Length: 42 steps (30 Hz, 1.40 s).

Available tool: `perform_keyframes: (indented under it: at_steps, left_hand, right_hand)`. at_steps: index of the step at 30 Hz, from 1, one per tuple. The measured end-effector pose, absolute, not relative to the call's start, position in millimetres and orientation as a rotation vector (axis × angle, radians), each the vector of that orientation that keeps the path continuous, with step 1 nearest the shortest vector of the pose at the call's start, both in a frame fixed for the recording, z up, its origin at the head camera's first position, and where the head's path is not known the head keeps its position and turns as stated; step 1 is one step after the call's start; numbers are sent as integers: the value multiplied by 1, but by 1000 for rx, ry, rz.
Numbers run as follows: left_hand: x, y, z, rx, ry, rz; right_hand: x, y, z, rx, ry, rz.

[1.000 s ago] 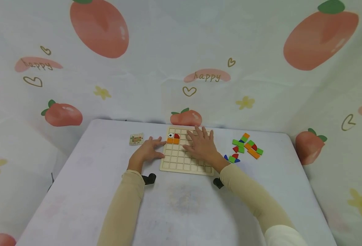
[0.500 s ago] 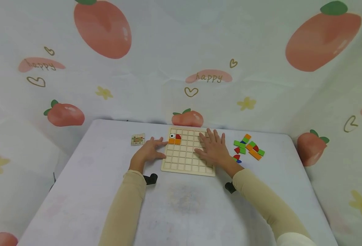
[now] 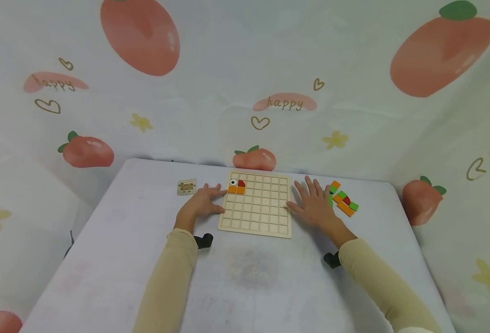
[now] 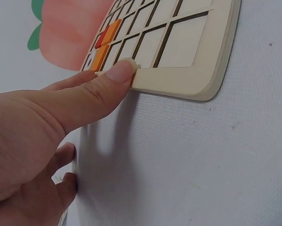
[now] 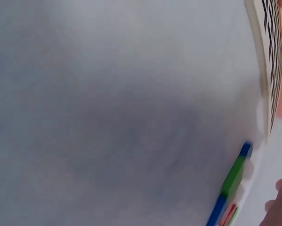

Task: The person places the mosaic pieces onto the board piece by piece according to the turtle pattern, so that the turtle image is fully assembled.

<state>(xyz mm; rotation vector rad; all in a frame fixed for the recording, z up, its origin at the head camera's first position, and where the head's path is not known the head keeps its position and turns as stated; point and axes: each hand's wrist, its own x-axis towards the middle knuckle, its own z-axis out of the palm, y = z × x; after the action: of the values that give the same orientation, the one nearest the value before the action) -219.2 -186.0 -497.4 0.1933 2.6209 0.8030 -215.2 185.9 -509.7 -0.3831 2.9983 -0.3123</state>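
A square wooden grid board (image 3: 255,208) lies on the table, with a white eye tile (image 3: 233,182), a red quarter-round tile (image 3: 241,184) and orange tiles (image 3: 236,190) in its far left corner. My left hand (image 3: 201,202) touches the board's left edge with thumb and fingertips, the thumb (image 4: 117,73) resting on the rim. With fingers spread, my right hand (image 3: 314,206) is above the table just off the board's right edge, holding nothing. Beneath and beyond it lie loose coloured tiles (image 3: 345,209), some hidden by the hand; the right wrist view catches a green tile (image 5: 232,179) between blue ones.
A small pattern card (image 3: 186,187) lies left of the board, near the left fingers. The white table (image 3: 245,277) ends at a fruit-printed cloth (image 3: 211,134) behind. Black wrist mounts (image 3: 205,241) show under both forearms.
My right hand has moved right, from over the board to beside the loose tiles, uncovering the board's right columns and covering some tiles. The left hand stays at the board's edge.
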Motion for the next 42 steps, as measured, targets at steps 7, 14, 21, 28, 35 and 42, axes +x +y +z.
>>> perform_keyframes:
  at_steps: [7, 14, 21, 28, 35, 42]
  left_hand:
    - [-221, -183, -497, 212, 2604, 800]
    - [-221, -186, -498, 213, 2609, 780]
    - [-220, -186, -498, 213, 2601, 805]
    - [-221, -186, -498, 209, 2595, 815]
    - [-222, -188, -499, 201, 2594, 826]
    - [-223, -188, -500, 193, 2586, 827]
  right_hand:
    - [-204, 216, -517, -319, 3000, -313]
    - [-197, 237, -520, -356, 3012, -463]
    - [-186, 254, -521, -417, 3016, -607]
    - [-183, 265, -526, -444, 3027, -625]
    - [-183, 265, -527, -468, 3038, -643]
    - [-185, 263, -525, -542, 3076, -694]
